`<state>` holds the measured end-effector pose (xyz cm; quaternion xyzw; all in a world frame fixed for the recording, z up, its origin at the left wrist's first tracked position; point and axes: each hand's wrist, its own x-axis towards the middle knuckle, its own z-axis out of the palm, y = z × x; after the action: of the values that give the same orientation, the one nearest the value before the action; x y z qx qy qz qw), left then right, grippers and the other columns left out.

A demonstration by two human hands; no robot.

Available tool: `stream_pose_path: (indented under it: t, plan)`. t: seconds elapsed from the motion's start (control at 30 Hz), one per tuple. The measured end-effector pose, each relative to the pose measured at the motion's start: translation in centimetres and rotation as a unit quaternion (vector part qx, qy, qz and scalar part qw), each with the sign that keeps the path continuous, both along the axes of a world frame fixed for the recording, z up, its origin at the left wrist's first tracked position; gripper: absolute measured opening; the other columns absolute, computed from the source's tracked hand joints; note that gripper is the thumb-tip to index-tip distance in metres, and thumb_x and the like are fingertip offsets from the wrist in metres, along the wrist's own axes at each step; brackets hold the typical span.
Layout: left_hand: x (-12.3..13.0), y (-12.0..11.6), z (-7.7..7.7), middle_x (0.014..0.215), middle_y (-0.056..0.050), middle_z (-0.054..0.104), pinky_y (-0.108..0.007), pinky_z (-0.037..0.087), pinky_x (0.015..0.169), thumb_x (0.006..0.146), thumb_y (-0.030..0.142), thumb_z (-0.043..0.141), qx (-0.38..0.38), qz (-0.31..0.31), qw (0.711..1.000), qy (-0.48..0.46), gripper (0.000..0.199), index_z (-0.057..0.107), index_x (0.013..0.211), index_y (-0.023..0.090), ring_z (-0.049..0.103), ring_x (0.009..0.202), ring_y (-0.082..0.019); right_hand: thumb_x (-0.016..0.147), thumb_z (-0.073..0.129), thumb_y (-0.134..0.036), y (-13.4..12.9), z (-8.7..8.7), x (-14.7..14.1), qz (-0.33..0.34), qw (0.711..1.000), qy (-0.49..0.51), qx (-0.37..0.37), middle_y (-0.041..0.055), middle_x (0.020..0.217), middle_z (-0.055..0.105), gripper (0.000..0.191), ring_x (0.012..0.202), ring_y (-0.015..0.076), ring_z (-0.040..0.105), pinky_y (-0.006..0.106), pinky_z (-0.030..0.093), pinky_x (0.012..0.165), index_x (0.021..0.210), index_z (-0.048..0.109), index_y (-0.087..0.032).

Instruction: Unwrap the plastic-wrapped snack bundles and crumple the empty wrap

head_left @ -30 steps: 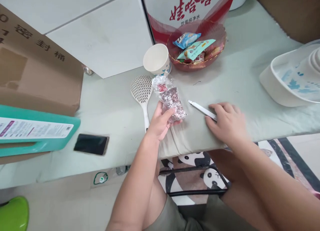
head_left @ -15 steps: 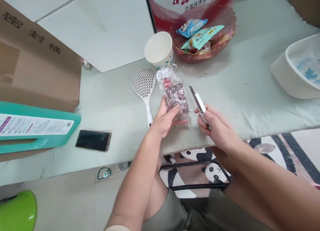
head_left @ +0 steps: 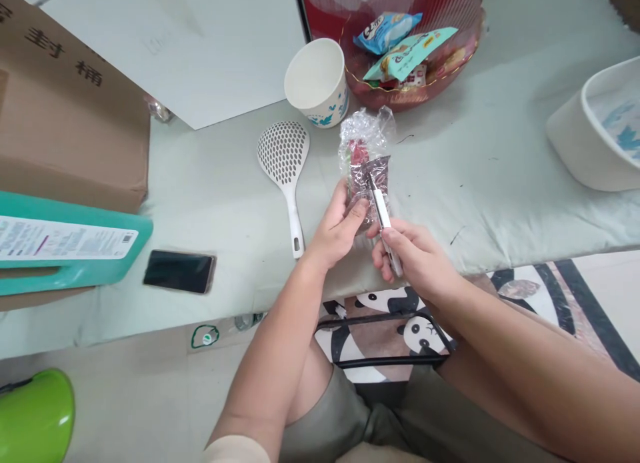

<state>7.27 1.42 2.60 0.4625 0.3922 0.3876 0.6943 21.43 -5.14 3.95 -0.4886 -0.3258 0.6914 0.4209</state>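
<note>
The left hand (head_left: 339,231) grips the wrapped packet (head_left: 379,172); the right hand (head_left: 414,251) clasps a knife (head_left: 382,211), blade (head_left: 371,182) at the plastic (head_left: 367,125); my feed shows no slit; cutting seems undone

White cutter (head_left: 381,208), purplish-brown packet (head_left: 381,172), red bowl (head_left: 400,101)
</note>
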Motion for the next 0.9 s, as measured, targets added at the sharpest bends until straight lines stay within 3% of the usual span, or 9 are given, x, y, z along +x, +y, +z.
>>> stream_pose_path:
  t: [0.17, 0.43, 0.63, 0.9]
  plan:
    - [0.4, 0.1, -1.0, 0.126, -0.003, 0.071, -0.039, 0.047, 0.114, 0.096, 0.048, 0.067, 0.043, 0.018, 0.999, -0.023, 0.038, 0.061, 0.129, 0.031, 0.065, 0.126, -0.023, 0.081, 0.066, -0.063, -0.1, 0.0, -0.2, 0.010, 0.999, 0.036, -0.037, -0.0021, 0.056, 0.061, 0.046, 0.038, 0.0100, 0.052, 0.022, 0.043, 0.037, 0.086, 0.061, -0.017]
    - [0.7, 0.8, -2.3, 0.133, -0.005, 0.069, -0.039, 0.044, 0.118, 0.099, 0.055, 0.060, 0.084, 0.074, 0.994, -0.001, 0.040, 0.062, 0.129, 0.028, 0.059, 0.137, -0.024, 0.082, 0.066, -0.056, 0.0, -0.3, -0.2, 0.011, 0.998, 0.022, -0.051, -0.0027, 0.054, 0.059, 0.039, 0.037, 0.0090, 0.051, 0.021, 0.043, 0.035, 0.082, 0.062, -0.017]
    - [0.9, 1.3, -1.7, 0.132, -0.005, 0.070, -0.039, 0.046, 0.117, 0.098, 0.055, 0.061, 0.064, 0.137, 0.988, -0.024, 0.043, 0.063, 0.132, 0.029, 0.062, 0.134, -0.024, 0.085, 0.063, -0.051, -0.4, -0.3, -0.6, 0.046, 0.995, 0.015, -0.083, -0.0029, 0.054, 0.058, 0.034, 0.037, 0.0090, 0.051, 0.021, 0.043, 0.036, 0.083, 0.061, -0.018]
    - [0.8, 1.4, -0.1, 0.132, -0.006, 0.070, -0.039, 0.052, 0.108, 0.104, 0.042, 0.054, -0.008, 0.199, 0.978, -0.065, 0.040, 0.054, 0.143, 0.032, 0.064, 0.133, -0.024, 0.089, 0.058, -0.045, -0.4, -0.3, -1.0, 0.084, 0.992, -0.041, -0.089, -0.0028, 0.056, 0.060, 0.028, 0.039, 0.0084, 0.053, 0.020, 0.046, 0.038, 0.081, 0.061, -0.018]
